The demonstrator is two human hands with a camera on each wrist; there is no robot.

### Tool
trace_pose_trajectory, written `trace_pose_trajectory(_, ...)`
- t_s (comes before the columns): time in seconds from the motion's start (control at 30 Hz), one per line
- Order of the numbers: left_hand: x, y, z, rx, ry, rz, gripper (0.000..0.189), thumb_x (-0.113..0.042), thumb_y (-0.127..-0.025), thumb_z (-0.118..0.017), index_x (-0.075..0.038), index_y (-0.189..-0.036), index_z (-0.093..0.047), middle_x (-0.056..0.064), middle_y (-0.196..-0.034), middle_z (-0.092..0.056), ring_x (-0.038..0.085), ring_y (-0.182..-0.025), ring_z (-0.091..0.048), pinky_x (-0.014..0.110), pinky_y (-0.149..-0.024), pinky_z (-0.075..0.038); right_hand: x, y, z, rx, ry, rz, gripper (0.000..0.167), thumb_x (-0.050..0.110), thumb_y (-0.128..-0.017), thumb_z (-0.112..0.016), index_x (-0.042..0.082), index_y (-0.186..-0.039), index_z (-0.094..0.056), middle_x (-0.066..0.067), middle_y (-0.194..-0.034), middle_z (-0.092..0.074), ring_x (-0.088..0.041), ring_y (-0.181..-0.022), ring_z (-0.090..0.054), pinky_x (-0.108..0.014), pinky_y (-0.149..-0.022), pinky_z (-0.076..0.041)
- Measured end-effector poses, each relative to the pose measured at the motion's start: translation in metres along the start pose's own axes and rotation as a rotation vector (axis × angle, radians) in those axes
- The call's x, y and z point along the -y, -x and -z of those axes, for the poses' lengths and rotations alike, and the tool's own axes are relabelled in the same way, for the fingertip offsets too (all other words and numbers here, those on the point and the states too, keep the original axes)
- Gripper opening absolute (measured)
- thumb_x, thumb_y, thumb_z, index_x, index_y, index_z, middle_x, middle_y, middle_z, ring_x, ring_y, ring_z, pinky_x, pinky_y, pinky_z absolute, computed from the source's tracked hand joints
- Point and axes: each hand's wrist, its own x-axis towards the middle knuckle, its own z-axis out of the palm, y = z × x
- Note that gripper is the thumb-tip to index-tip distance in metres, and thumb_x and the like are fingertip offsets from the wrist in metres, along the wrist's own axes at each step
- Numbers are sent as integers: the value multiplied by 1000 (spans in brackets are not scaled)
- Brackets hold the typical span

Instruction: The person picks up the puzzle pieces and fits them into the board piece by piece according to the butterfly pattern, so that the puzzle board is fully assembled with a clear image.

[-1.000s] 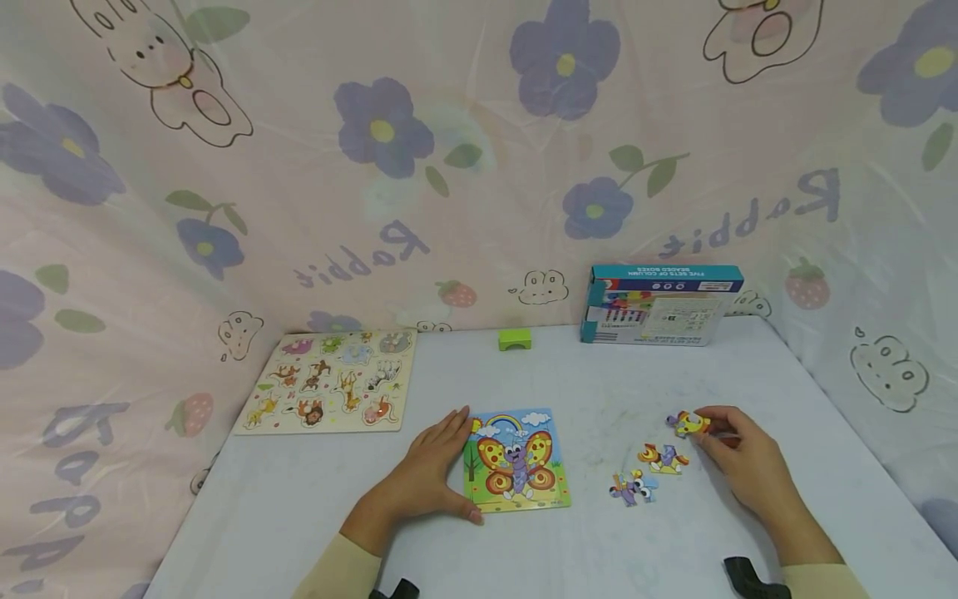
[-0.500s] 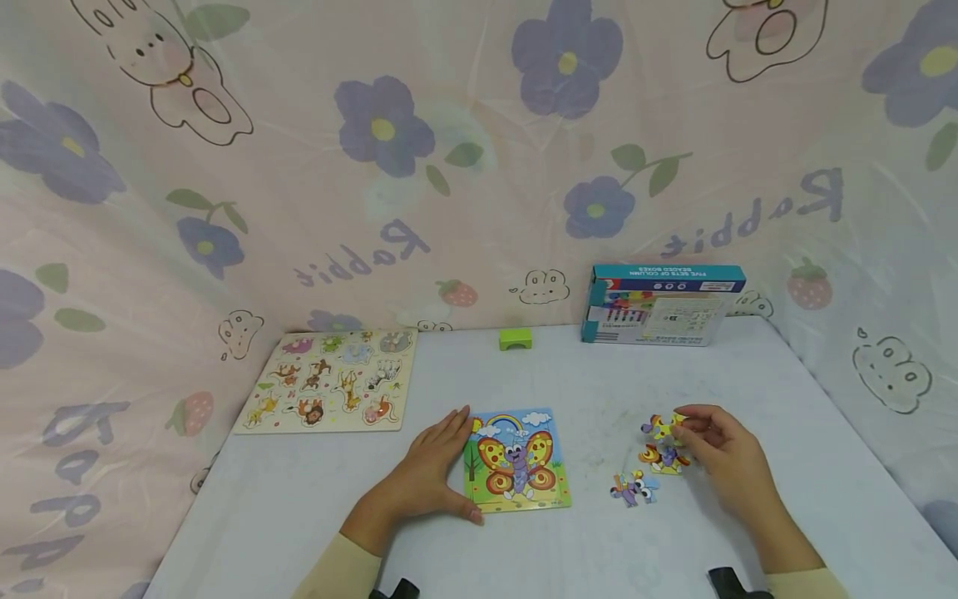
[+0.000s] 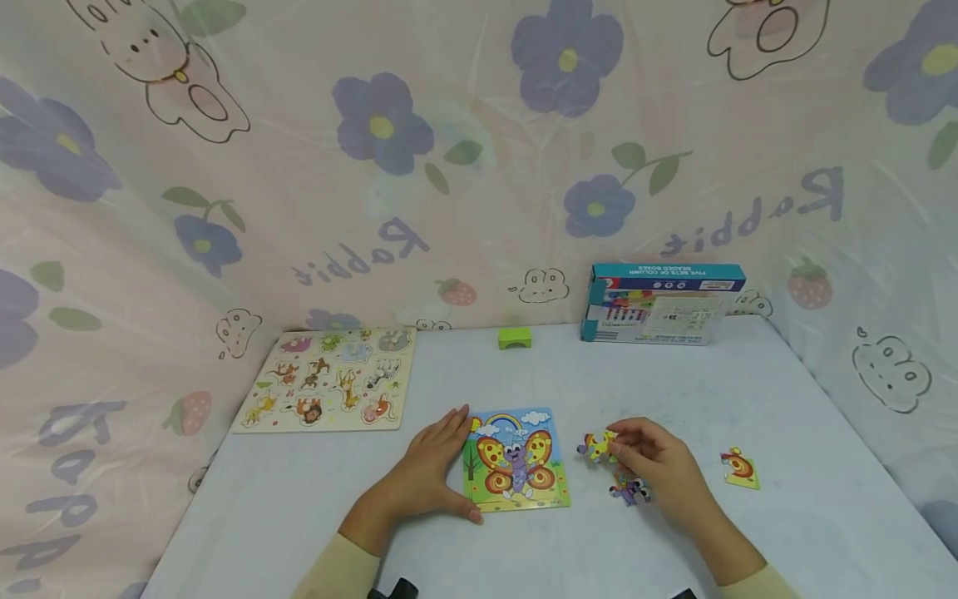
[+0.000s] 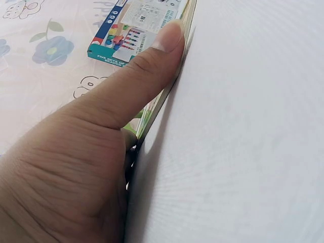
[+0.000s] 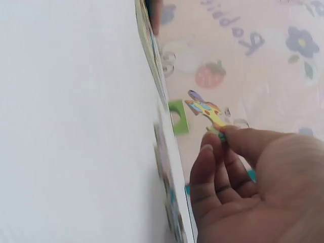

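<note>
A square butterfly jigsaw board (image 3: 516,460) lies flat on the white table. My left hand (image 3: 430,470) rests along its left edge with straight fingers, the thumb by the lower left corner; in the left wrist view the thumb (image 4: 147,68) lies against the board's edge. Between thumb and fingertips my right hand (image 3: 666,466) pinches a yellow and purple puzzle piece (image 3: 596,447), raised just right of the board. Beneath that hand lie small purple and blue puzzle pieces (image 3: 629,489), partly hidden. An orange and yellow puzzle piece (image 3: 741,468) lies alone farther right.
At the back left lies an animal puzzle board (image 3: 329,381). A green arched block (image 3: 515,338) stands at the back middle, and a teal box (image 3: 662,304) to its right. Patterned cloth (image 3: 479,166) hangs behind the table.
My right hand has moved left and nearer the board, carrying the yellow and purple puzzle piece. The orange and yellow piece now lies farther right than before. My left hand stays put.
</note>
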Motion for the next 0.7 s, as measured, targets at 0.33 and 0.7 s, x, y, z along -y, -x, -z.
trace_pose_trajectory(0.33,1,0,0,-2,-2,8,150,-81,-63,-91,-4,-173,-24,5,-182,-8,25,-166,-3,56,-130,-8,8,-5,-45,152,-86,-17,25,2,-103,-74,-2,-128,-71,-13,-101,-70,-22,-80,-71,-32,-71,-64)
trace_pose_trajectory(0.7,-1,0,1,5,20,9,149,-80,-63,-92,-4,-173,-24,4,-182,-9,25,-166,-3,56,-130,-8,13,-18,-74,108,-8,-117,26,0,-102,-75,4,-128,-72,-6,-100,-69,-20,-81,-69,-29,-70,-62)
